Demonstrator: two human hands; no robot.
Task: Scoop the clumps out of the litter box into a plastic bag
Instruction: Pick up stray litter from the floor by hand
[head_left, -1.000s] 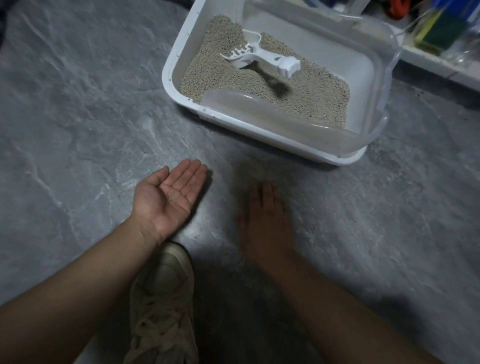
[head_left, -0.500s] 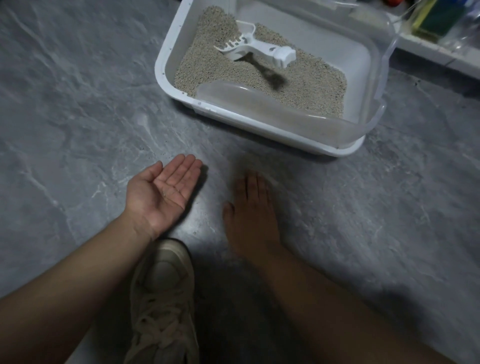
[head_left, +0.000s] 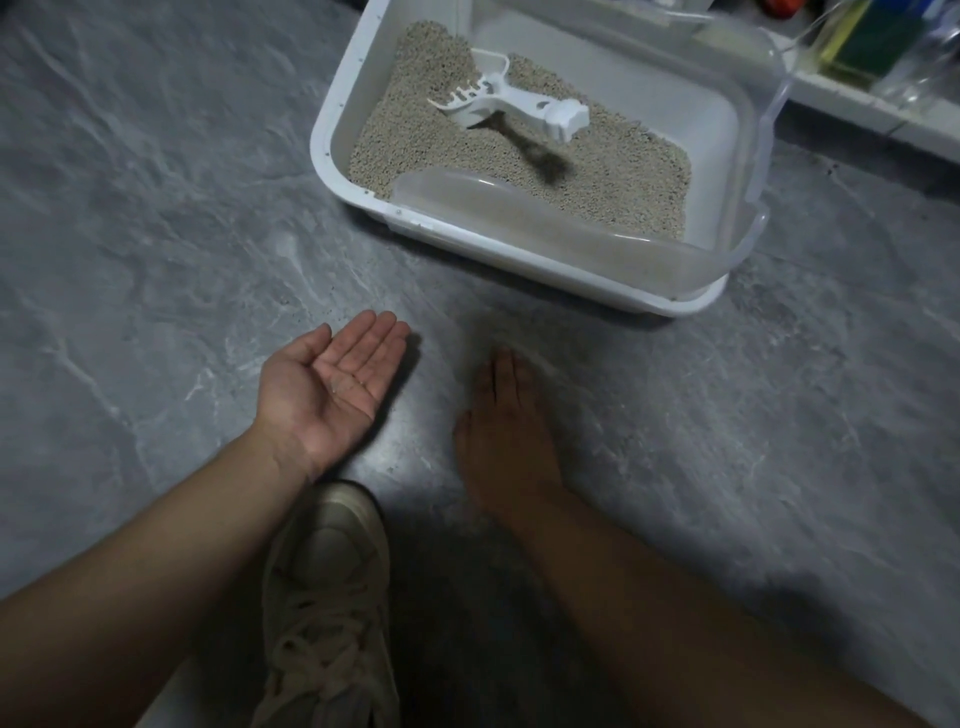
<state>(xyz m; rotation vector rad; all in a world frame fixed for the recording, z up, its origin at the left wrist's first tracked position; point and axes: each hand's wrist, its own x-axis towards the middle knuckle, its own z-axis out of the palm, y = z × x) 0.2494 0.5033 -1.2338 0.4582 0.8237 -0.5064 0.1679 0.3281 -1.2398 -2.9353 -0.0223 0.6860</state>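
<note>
The white litter box (head_left: 332, 135) is sitting on the grey marbled floor (head_left: 156, 208), and everything else is placed relative to it. Inside the litter box, pale grainy litter (head_left: 415, 140) is filling most of the base, piled higher toward the far left corner, while the far right part of the base is showing bare white plastic. A white slotted scoop (head_left: 511, 104) is lying on the litter near the middle of the box, its toothed end pointing toward the left wall and its handle pointing toward the right wall, casting a dark shadow on the grains. A clear plastic shield (head_left: 571, 234) is running along the near rim of the box and up its right side.

In front of the litter box, well apart from its near wall, the left hand (head_left: 327, 387) is lying palm up just above the floor, its fingers (head_left: 379, 338) straight, together and holding nothing, with a few tiny specks on the palm. To the right of it, also in front of the box, the right hand (head_left: 506, 441) is resting palm down on the floor with flat fingers, gripping nothing; it is in shadow and slightly blurred. A beige laced shoe (head_left: 327, 597) is standing nearer the camera than both hands. Behind the right corner of the litter box, a white shelf (head_left: 857, 98) is carrying blurred coloured items.
</note>
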